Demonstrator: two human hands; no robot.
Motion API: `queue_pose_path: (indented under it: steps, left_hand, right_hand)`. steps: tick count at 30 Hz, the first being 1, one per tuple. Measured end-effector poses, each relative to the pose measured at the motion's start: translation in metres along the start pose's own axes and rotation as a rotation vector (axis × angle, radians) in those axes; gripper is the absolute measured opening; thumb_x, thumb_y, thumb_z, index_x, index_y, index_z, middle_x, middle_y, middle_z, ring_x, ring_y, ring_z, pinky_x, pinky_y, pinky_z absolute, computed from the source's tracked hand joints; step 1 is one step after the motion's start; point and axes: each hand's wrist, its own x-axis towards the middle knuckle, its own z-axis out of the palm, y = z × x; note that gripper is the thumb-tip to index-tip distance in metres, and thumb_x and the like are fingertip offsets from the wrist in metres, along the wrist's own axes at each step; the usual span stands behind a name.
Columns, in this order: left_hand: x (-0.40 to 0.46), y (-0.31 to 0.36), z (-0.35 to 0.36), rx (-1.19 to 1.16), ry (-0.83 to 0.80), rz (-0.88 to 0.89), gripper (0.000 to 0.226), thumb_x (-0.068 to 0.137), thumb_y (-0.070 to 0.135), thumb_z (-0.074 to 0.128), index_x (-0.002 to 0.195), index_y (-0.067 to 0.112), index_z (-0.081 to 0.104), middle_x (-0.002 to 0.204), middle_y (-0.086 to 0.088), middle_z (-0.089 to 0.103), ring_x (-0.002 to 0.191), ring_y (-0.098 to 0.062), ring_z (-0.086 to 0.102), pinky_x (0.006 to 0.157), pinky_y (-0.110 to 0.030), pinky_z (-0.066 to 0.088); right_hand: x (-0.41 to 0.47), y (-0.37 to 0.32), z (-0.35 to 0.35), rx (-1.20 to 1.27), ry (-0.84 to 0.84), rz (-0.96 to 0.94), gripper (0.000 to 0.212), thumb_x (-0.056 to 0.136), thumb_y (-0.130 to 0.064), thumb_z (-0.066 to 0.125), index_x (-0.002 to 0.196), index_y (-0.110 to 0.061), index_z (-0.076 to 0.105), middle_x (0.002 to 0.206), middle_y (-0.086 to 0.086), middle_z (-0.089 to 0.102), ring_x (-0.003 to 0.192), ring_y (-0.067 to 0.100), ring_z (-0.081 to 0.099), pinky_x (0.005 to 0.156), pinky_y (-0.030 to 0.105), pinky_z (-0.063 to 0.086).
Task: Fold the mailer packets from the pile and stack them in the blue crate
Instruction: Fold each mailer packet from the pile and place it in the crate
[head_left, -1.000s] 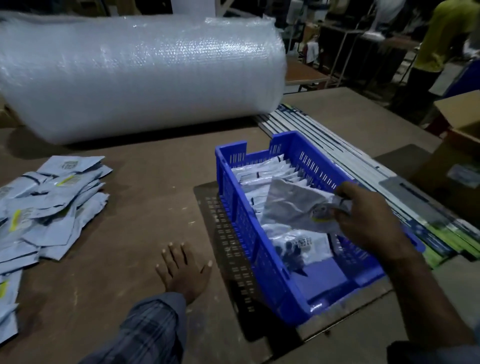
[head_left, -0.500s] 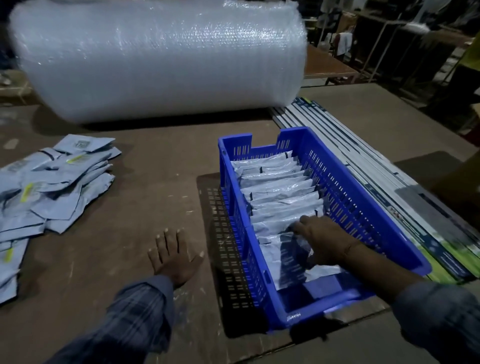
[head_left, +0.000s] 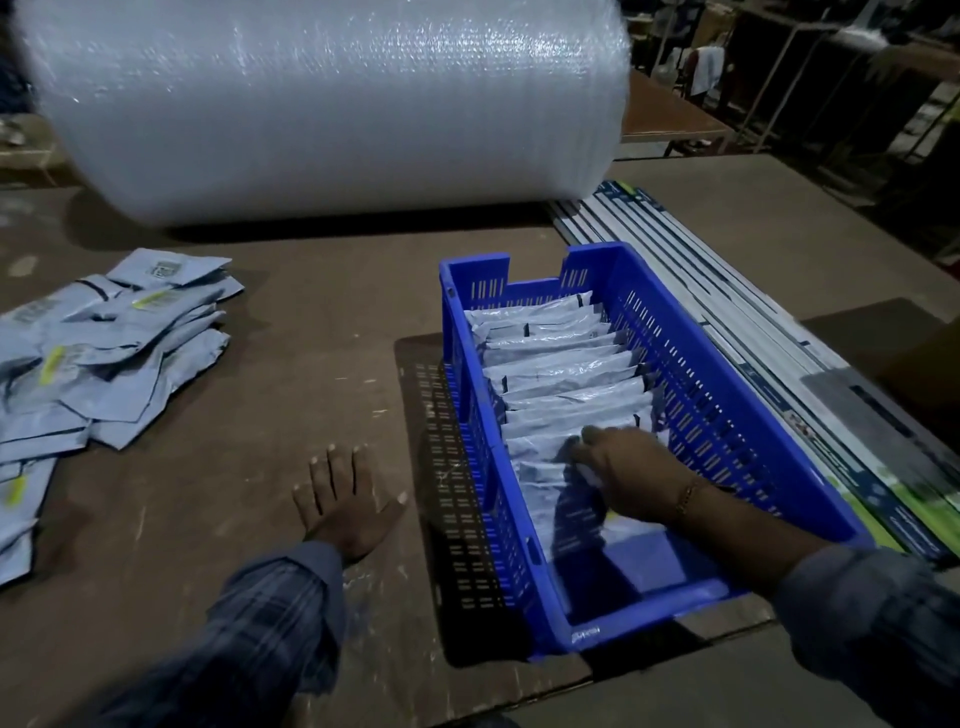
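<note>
Left hand (head_left: 347, 496) lies flat at lower centre of frame, palm down, fingers straight and spread, plaid sleeve running to the lower left; right hand (head_left: 621, 470) reaches in from lower right, knuckles up, fingers curled downward, a bracelet at the wrist.

No text can be read: the printed labels on the mailer packets (head_left: 111, 343) at left and the mark on the blue crate (head_left: 584, 635) rim are too blurred.
</note>
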Motion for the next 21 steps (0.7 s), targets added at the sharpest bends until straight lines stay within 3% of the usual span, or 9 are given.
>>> queue_pose_path:
  steps: [4, 8, 12, 15, 18, 21]
  left_hand:
    - [0.001, -0.001, 0.002, -0.011, 0.014, 0.003, 0.105, 0.093, 0.087, 0.031, 0.164, 0.032, -0.025, 0.167, -0.004, -0.042, 0.154, -0.035, -0.037, 0.124, -0.06, -0.015]
    - [0.0, 0.002, 0.0, -0.007, 0.02, -0.005, 0.105, 0.094, 0.086, 0.031, 0.164, 0.031, -0.023, 0.167, -0.003, -0.041, 0.155, -0.035, -0.036, 0.125, -0.06, -0.014]
    - [-0.001, 0.0, 0.0, -0.018, -0.013, -0.004, 0.107, 0.092, 0.088, 0.029, 0.162, 0.031, -0.03, 0.163, -0.004, -0.047, 0.152, -0.035, -0.04, 0.124, -0.061, -0.016]
    - [0.0, -0.001, -0.001, -0.029, -0.028, 0.004, 0.108, 0.091, 0.09, 0.028, 0.16, 0.032, -0.032, 0.16, -0.002, -0.051, 0.151, -0.035, -0.043, 0.123, -0.061, -0.017]
    - [-0.001, 0.0, -0.001, -0.031, -0.025, 0.012, 0.108, 0.091, 0.09, 0.028, 0.16, 0.032, -0.032, 0.149, 0.002, -0.058, 0.15, -0.034, -0.044, 0.122, -0.061, -0.019]
    - [-0.003, 0.0, -0.002, -0.029, -0.025, 0.015, 0.108, 0.092, 0.089, 0.028, 0.162, 0.031, -0.03, 0.16, -0.003, -0.051, 0.151, -0.035, -0.043, 0.122, -0.062, -0.017]
  right_hand:
    - [0.004, 0.01, -0.008, -0.138, 0.232, -0.017, 0.039, 0.067, -0.022, 0.083, 0.1, -0.013, 0.066, 0.095, 0.009, 0.06, 0.08, 0.032, 0.058, 0.068, 0.041, 0.044]
    - [0.008, 0.005, -0.006, -0.117, 0.29, -0.085, 0.031, 0.077, -0.019, 0.07, 0.104, -0.016, 0.056, 0.097, 0.008, 0.056, 0.079, 0.03, 0.052, 0.061, 0.039, 0.038]
    - [0.007, 0.004, 0.005, -0.116, 0.189, -0.16, 0.038, 0.085, -0.019, 0.066, 0.122, -0.022, 0.055, 0.099, 0.003, 0.059, 0.079, 0.027, 0.058, 0.052, 0.033, 0.029]
    - [0.008, 0.006, 0.008, -0.14, 0.093, -0.142, 0.041, 0.084, -0.012, 0.063, 0.122, -0.023, 0.052, 0.099, 0.001, 0.067, 0.085, 0.028, 0.062, 0.053, 0.034, 0.036]
    - [0.011, 0.009, 0.009, -0.118, 0.064, -0.117, 0.025, 0.097, -0.031, 0.058, 0.12, -0.024, 0.054, 0.101, 0.0, 0.07, 0.091, 0.03, 0.066, 0.059, 0.036, 0.042]
    - [0.017, 0.011, 0.012, -0.132, 0.046, -0.104, 0.027, 0.094, -0.033, 0.062, 0.119, -0.025, 0.056, 0.097, -0.001, 0.07, 0.086, 0.028, 0.068, 0.059, 0.036, 0.05]
